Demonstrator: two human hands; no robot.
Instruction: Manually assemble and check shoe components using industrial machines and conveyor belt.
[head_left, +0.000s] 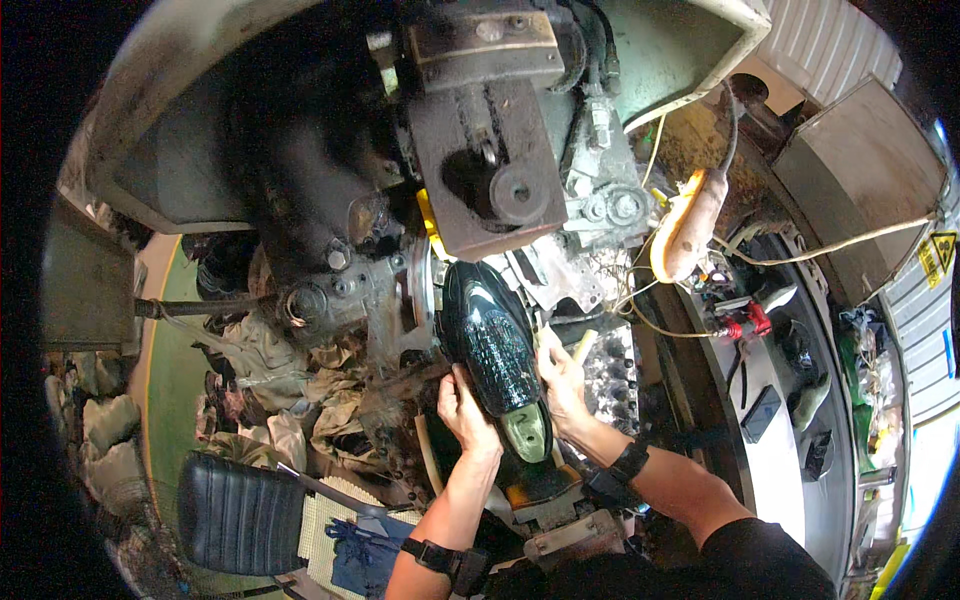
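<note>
A glossy black shoe upper [492, 345] sits over a green shoe last [526, 432], whose heel end shows bare toward me. The toe points away, close below the dark metal head block [487, 165] of a machine. My left hand [466, 412] is closed against the shoe's left side near the heel. On the right side, slightly farther up, my right hand [562, 378] grips it, with the fingers partly hidden. The shoe's underside is hidden from view.
A lit lamp [690, 225] hangs at the right among loose wires. A bench [775, 470] beyond carries a red tool [742, 320] and dark items. Cloth scraps [265, 400] are heaped at left, behind a black chair [240, 513]. Metal machine arms [340, 300] flank the shoe.
</note>
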